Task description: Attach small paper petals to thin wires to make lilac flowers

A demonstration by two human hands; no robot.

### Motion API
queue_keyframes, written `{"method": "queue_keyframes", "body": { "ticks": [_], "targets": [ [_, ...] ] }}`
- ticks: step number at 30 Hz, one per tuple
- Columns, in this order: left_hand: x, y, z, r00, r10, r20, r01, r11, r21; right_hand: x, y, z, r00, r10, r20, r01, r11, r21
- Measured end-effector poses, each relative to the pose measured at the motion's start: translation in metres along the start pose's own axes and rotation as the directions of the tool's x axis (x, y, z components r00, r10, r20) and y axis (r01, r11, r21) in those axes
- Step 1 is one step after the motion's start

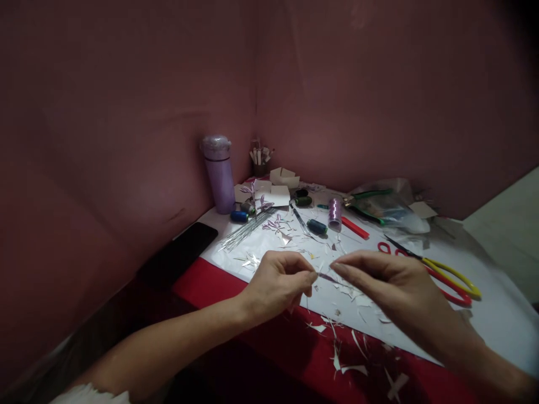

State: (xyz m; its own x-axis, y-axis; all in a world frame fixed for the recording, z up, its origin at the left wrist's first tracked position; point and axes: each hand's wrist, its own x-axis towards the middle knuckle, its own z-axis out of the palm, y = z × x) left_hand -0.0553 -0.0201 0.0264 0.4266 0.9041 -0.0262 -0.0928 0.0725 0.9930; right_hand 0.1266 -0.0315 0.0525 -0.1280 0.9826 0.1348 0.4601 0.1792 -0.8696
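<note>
The left hand's fingers pinch a thin purple strip pointing toward three o'clock; the right hand hovers just beside, whether its fingers pinch anything I cannot tell.

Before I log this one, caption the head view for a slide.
Left hand pinching a thin purple strip, right hand close by, above paper scraps, a purple spool and scissors beyond.

Below frame centre, the left hand pinches a slender purple piece, the right hand close beside it, with scissors lying right of centre.
</note>
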Motion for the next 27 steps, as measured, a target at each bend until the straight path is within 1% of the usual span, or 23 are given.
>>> {"method": "queue_keyframes", "body": {
  "ticks": [2,3,5,6,8,9,10,12,13,15,16,17,19,22,24,27],
  "targets": [
    [-0.001,0.002,0.0,0.996,-0.047,0.072,0.053,0.995,-0.083,0.012,0.004,-0.008,0.995,0.066,0.07,-0.07,0.996,0.056],
    [-0.002,0.003,0.0,0.994,-0.058,0.093,0.069,0.989,-0.127,0.015,0.007,-0.009,0.988,0.103,0.115,-0.115,0.988,0.101],
    [-0.002,0.003,0.0,0.993,-0.055,0.102,0.075,0.978,-0.196,0.016,0.016,-0.002,0.969,0.167,0.182,-0.203,0.959,0.2],
    [-0.001,0.002,0.0,0.995,-0.044,0.089,0.063,0.975,-0.213,0.012,0.02,0.005,0.96,0.201,0.193,-0.246,0.937,0.25],
    [0.0,0.001,0.0,0.999,-0.015,0.029,0.021,0.978,-0.21,-0.001,0.026,0.022,0.951,0.251,0.182,-0.3,0.893,0.337],
    [0.001,-0.001,0.0,1.0,0.003,-0.015,-0.005,0.982,-0.188,-0.008,0.027,0.03,0.952,0.258,0.165,-0.302,0.883,0.359],
    [0.002,-0.002,0.0,0.998,0.021,-0.06,-0.03,0.988,-0.154,-0.016,0.026,0.036,0.958,0.254,0.135,-0.287,0.887,0.363],
    [0.004,-0.004,-0.001,0.99,0.053,-0.129,-0.062,0.996,-0.063,-0.026,0.02,0.042,0.981,0.189,0.048,-0.195,0.927,0.32],
    [0.004,-0.004,-0.001,0.989,0.063,-0.136,-0.067,0.998,-0.02,-0.028,0.015,0.04,0.991,0.136,0.001,-0.131,0.951,0.28],
    [0.004,-0.004,-0.002,0.994,0.057,-0.097,-0.055,0.998,0.03,-0.023,0.006,0.03,0.997,0.034,-0.069,-0.02,0.982,0.19],
    [0.003,-0.003,-0.002,0.997,0.042,-0.062,-0.04,0.999,0.03,-0.017,0.002,0.022,0.997,0.0,-0.077,0.011,0.989,0.149],
    [0.003,-0.002,-0.002,0.999,0.021,-0.028,-0.021,1.0,0.017,-0.01,-0.001,0.014,0.998,-0.013,-0.058,0.02,0.993,0.118],
    [0.001,0.0,-0.003,1.0,-0.024,0.02,0.024,0.999,-0.023,0.005,-0.002,0.0,0.998,0.044,0.046,-0.048,0.995,0.089],
    [-0.001,0.001,-0.003,0.994,-0.082,0.073,0.086,0.995,-0.051,0.022,0.004,-0.012,0.962,0.184,0.2,-0.201,0.977,0.071],
    [-0.002,0.0,-0.003,0.989,-0.109,0.102,0.115,0.991,-0.061,0.027,0.011,-0.013,0.941,0.241,0.236,-0.265,0.961,0.077],
    [-0.001,-0.001,-0.002,0.984,-0.121,0.128,0.136,0.983,-0.12,0.027,0.023,-0.007,0.922,0.278,0.269,-0.324,0.935,0.145]
  ]
}}
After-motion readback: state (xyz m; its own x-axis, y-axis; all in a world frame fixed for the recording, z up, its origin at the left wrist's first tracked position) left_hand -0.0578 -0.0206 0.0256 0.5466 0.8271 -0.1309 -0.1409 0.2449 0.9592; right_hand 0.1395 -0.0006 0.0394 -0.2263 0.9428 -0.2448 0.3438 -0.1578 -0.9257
